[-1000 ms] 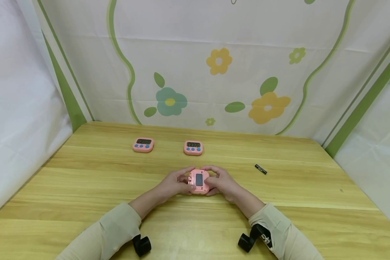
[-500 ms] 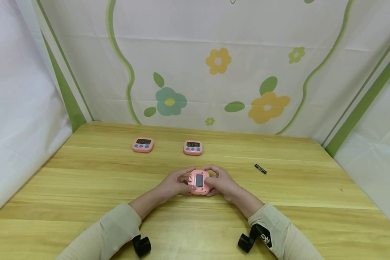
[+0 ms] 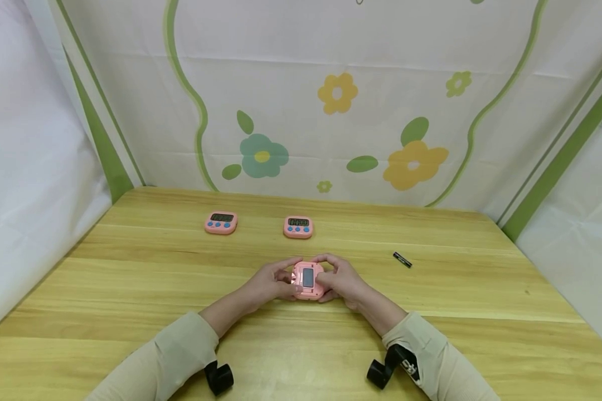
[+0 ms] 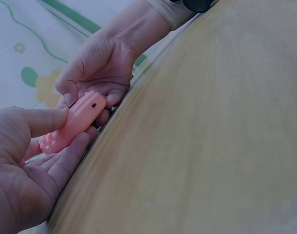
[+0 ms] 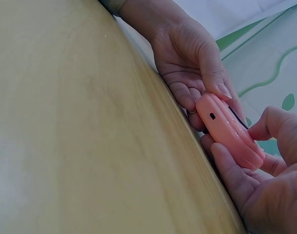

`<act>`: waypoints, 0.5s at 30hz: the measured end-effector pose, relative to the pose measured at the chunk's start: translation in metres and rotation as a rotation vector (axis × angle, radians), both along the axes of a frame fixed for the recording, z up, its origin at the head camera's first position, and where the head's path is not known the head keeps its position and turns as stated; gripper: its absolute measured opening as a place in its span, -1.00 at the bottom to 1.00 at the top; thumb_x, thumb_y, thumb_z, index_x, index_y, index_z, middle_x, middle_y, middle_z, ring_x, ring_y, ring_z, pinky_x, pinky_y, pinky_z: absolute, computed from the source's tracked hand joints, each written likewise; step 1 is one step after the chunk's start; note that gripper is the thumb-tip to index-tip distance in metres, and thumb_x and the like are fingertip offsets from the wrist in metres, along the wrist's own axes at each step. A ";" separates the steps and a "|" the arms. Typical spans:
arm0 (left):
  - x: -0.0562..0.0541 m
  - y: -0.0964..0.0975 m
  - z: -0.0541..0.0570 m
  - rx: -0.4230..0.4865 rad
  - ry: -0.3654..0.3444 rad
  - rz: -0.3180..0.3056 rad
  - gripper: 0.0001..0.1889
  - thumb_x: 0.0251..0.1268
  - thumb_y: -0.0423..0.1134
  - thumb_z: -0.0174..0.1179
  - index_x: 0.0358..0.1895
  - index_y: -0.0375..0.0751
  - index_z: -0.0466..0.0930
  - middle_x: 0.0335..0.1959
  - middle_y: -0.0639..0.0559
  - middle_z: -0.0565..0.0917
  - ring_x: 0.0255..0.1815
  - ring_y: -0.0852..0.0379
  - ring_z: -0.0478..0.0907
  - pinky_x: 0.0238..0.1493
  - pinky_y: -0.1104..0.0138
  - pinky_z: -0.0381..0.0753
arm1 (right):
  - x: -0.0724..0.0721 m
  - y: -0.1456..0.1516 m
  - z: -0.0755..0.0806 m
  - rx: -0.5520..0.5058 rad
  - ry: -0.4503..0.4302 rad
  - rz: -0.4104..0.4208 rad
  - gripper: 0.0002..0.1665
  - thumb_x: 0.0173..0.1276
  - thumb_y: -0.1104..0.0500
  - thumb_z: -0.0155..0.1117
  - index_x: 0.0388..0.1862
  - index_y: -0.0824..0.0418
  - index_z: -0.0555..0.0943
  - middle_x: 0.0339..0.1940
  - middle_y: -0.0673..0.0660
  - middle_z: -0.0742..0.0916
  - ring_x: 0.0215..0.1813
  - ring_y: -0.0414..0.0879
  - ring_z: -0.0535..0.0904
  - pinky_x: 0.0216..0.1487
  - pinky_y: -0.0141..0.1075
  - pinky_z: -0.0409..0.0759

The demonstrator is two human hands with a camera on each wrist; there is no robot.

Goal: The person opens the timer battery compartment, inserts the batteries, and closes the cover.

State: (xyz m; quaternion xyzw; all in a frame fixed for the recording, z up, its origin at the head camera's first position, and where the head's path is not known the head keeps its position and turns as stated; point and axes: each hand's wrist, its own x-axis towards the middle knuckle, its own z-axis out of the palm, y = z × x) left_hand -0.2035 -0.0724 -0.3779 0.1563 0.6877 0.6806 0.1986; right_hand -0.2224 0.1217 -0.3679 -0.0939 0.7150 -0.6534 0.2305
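Between my two hands is a pink timer [image 3: 302,289], its back turned up with a dark grey rectangle in the middle. My left hand [image 3: 267,285] grips its left end, thumb on the near part and fingers along the far edge and below. From the other side my right hand [image 3: 350,285] holds it, the thumb pressing on the back near the rectangle. Both wrist views show the pink timer [image 4: 73,124] edge-on, with a small dark slot in its side. The timer's front is hidden underneath.
Two more pink timers with blue buttons, one at the left [image 3: 221,223] and one nearer the middle [image 3: 298,228], lie face up behind my hands. A black battery [image 3: 402,260] lies to the right on the wooden table [image 3: 130,289]. A flowered white cloth [image 3: 301,111] hangs behind.
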 end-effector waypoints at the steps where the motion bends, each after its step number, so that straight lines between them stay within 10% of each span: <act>1: 0.000 0.000 0.000 0.000 -0.004 0.001 -0.34 0.05 -0.46 0.14 0.27 -0.29 0.10 -0.31 -0.19 0.53 -0.36 0.02 0.53 -0.28 0.24 0.56 | 0.000 0.000 0.000 0.002 -0.001 0.003 -0.48 -0.01 0.46 -0.04 0.04 0.35 0.32 -0.59 0.21 0.62 -0.61 -0.02 0.55 -0.63 -0.25 0.57; 15: 0.000 0.001 0.001 -0.003 -0.018 0.014 -0.35 0.06 -0.48 0.12 0.27 -0.27 0.10 -0.34 -0.18 0.53 -0.38 0.00 0.53 -0.27 0.23 0.56 | 0.000 0.000 -0.001 -0.004 -0.001 -0.027 -0.52 0.04 0.47 -0.05 0.03 0.35 0.34 -0.57 0.25 0.63 -0.59 0.00 0.57 -0.61 -0.24 0.57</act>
